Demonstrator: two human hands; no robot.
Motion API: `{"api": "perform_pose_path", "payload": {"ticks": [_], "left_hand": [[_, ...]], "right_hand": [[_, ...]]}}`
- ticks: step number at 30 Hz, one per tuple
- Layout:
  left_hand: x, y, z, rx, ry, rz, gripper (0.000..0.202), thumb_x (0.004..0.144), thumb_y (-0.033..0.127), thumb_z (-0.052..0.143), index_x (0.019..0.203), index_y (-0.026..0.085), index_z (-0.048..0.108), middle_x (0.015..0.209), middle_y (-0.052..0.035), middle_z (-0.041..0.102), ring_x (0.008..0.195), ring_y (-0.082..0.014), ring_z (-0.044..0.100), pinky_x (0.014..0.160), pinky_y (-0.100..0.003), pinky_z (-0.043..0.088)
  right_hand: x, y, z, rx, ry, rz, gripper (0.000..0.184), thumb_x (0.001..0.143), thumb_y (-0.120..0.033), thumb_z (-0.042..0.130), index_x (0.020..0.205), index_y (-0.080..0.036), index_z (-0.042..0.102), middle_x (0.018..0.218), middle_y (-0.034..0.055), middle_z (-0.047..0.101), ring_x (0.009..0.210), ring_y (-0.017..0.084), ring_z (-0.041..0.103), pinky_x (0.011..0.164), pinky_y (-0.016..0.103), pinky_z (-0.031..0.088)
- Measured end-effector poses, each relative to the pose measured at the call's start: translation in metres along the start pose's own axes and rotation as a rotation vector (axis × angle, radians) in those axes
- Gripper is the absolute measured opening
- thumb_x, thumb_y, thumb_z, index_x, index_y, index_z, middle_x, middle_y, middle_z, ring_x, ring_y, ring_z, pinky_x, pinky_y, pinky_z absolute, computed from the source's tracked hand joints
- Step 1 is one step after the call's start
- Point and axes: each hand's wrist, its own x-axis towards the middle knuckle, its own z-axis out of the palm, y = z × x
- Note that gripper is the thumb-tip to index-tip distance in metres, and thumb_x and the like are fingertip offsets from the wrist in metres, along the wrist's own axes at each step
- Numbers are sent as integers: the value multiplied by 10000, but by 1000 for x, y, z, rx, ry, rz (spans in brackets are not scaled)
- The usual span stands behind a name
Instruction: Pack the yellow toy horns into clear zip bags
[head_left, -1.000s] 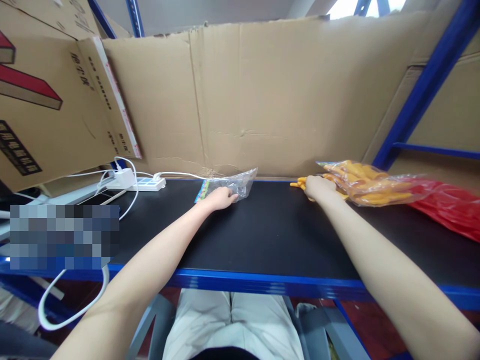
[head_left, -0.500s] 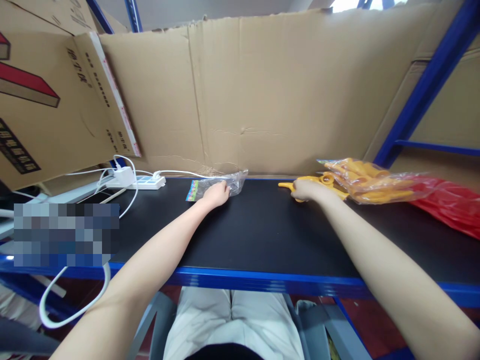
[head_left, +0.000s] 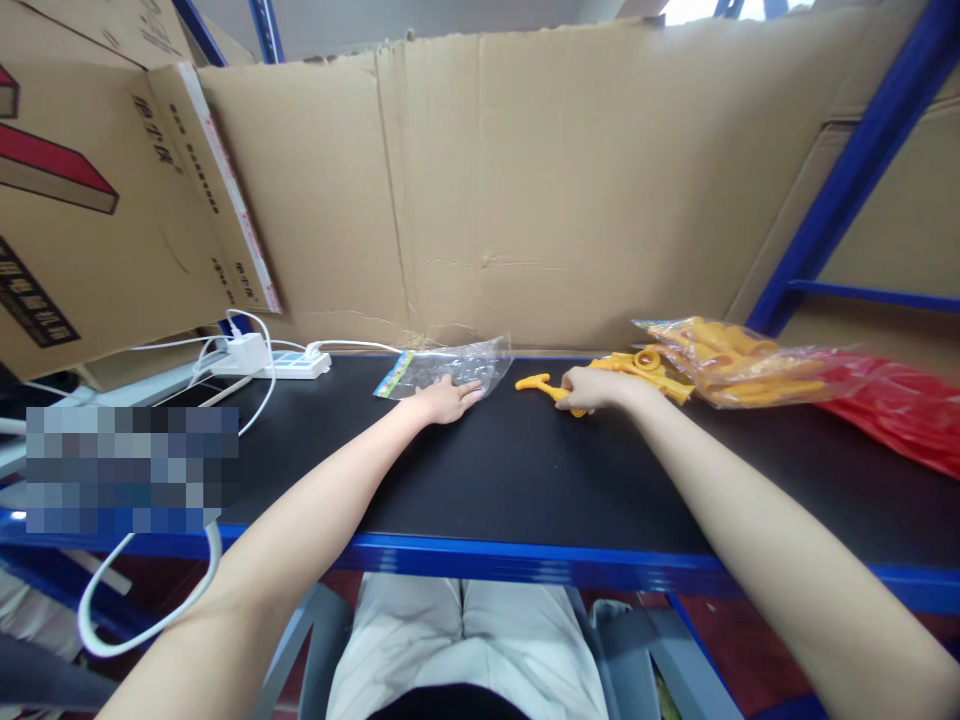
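My left hand [head_left: 447,399] lies flat with stretched fingers on a small clear plastic bag [head_left: 450,366] that has a coloured strip at its left end. The bag rests on the black shelf top [head_left: 525,470] near the cardboard back wall. My right hand [head_left: 592,388] is closed on a yellow plastic piece [head_left: 537,384], whose end sticks out to the left of my fingers, a short way right of the bag. More loose yellow pieces [head_left: 645,364] lie just behind my right hand.
A clear bag of yellow pieces [head_left: 739,375] lies at the right on a red plastic bag [head_left: 900,410]. A white power strip with plugs and cables [head_left: 262,362] sits at the back left. Cardboard [head_left: 525,180] lines the back; a blue shelf post [head_left: 847,170] rises right.
My right hand has drawn a yellow piece leftward from the pile toward the clear bag. My left hand has flattened on the bag, which shifted slightly.
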Motion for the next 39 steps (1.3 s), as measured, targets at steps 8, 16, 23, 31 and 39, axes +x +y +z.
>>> {"api": "perform_pose_path", "payload": {"ticks": [8, 16, 23, 31, 39], "left_hand": [[2, -2, 2, 5, -50, 63, 623, 812, 629, 203, 1346, 315, 277, 1453, -104, 135, 1311, -360, 85, 936, -663, 77], [8, -1, 2, -131, 94, 267, 413, 856, 317, 203, 1094, 149, 496, 1253, -104, 486, 1159, -216, 436, 958, -327, 329], [9, -4, 6, -176, 84, 242, 433, 874, 446, 197, 1038, 156, 473, 1071, -116, 575, 954, -215, 551, 852, -329, 399], [10, -7, 10, -88, -2, 183, 673, 827, 607, 140, 1353, 195, 216, 1447, -69, 180, 1324, -242, 134, 1045, -484, 92], [9, -11, 11, -68, -35, 201, 781, 765, 702, 173, 1372, 212, 204, 1455, -51, 142, 1333, -247, 88, 1050, -487, 62]], "right_hand": [[-2, 12, -10, 71, 189, 18, 226, 726, -300, 496, 837, -127, 590, 617, 69, 618, 496, 152, 557, 483, 249, 390], [4, 8, -5, 366, 406, -266, 324, 774, -402, 493, 980, -157, 537, 800, 59, 614, 508, 86, 512, 512, 216, 399], [7, 8, 2, 313, 76, -406, 305, 715, -359, 585, 931, -144, 574, 841, 52, 611, 571, 91, 543, 545, 210, 431], [11, 19, 1, 224, -2, -258, 373, 682, -366, 622, 984, -151, 583, 784, 46, 622, 524, 96, 559, 518, 208, 433], [-2, 11, -6, 220, 209, -279, 355, 714, -365, 580, 1008, -169, 602, 776, 33, 632, 457, 80, 509, 494, 211, 403]]}}
